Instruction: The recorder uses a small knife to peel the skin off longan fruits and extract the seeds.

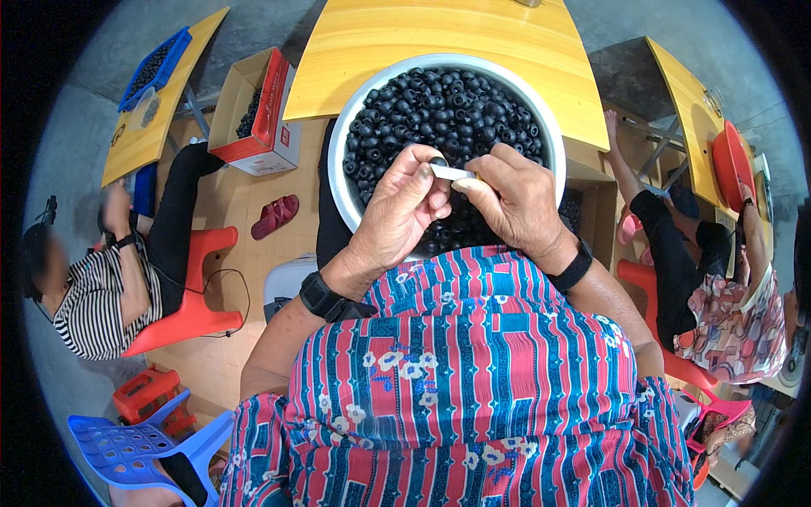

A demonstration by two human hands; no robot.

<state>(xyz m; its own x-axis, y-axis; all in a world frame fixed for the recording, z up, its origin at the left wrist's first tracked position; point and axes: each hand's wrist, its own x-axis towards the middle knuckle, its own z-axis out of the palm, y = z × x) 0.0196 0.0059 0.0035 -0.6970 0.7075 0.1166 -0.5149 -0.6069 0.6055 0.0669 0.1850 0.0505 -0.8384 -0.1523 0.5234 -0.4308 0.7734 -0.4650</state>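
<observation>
Pinched between the thumb and fingers of my left hand [407, 196] is one small, round black piece [438, 161]. My right hand [517, 193] grips a small knife whose short pale blade [453, 173] lies against or right beside that piece; its handle is mostly hidden in my fingers. Both hands are over a wide, pale metal basin [337, 156] holding a heap of similar black pieces [448, 106], many with a round hole. Whether the blade cuts into the held piece, I cannot tell.
Beyond the basin stands a yellow wooden table [439, 29]. A red-and-white carton [269, 139] and a red slipper [275, 216] are on the floor at left. People sit on both sides, on a red chair [198, 296] and another [646, 304]. A blue chair [127, 448] stands near left.
</observation>
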